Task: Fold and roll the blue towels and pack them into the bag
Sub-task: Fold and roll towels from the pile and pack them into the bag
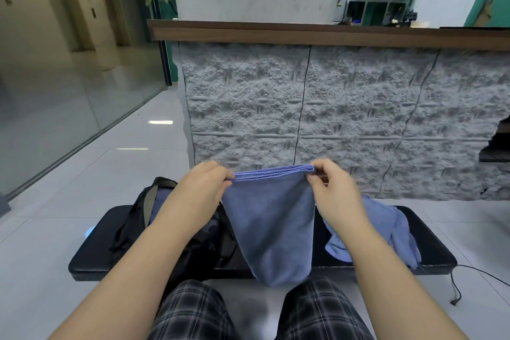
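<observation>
I have the folded blue towel [271, 226] pinched at both top corners: left hand [205, 188] on one, right hand [332, 190] on the other, and it hangs below my fingers over the black bench [430, 251]. It looks light, soft and floppy, so I'd keep gripping the stacked edges. More towels [397, 229] lie beside my right hand; the bag [143, 218] sits under my left.

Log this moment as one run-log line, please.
left hand: pinches folded blue towel | right hand: pinches other corner | black bag: on bench | stage: folding
</observation>
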Demonstrator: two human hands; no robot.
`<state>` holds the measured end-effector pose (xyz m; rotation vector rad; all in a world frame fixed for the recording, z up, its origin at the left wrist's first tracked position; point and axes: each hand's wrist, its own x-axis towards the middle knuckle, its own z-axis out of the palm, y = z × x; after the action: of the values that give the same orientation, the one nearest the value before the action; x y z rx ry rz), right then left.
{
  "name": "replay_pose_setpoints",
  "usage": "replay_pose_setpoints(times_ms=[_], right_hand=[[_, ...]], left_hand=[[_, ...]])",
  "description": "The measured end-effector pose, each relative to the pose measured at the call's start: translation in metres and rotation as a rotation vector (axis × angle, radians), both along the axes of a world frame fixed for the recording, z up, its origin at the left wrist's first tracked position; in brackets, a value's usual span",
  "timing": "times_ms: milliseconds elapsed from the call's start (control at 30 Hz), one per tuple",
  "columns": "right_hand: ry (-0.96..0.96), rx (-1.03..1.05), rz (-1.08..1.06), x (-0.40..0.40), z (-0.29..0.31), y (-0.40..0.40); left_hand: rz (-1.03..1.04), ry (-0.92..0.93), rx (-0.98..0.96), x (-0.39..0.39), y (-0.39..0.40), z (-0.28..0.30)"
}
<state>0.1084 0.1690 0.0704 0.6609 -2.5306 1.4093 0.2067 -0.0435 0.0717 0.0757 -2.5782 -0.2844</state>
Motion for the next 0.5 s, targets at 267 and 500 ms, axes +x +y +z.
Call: replay_pose_setpoints(times_ms=[267, 500], right_hand=[[0.014, -0.091, -0.007, -0.005, -0.011, -0.009], [-0.108, 0.043, 0.087, -0.016, -0.033, -0.012]], left_hand=[[-0.019, 0.155, 0.046, 0.000, 0.000, -0.003], [-0.046, -0.006, 0.114, -0.009, -0.016, -0.022]])
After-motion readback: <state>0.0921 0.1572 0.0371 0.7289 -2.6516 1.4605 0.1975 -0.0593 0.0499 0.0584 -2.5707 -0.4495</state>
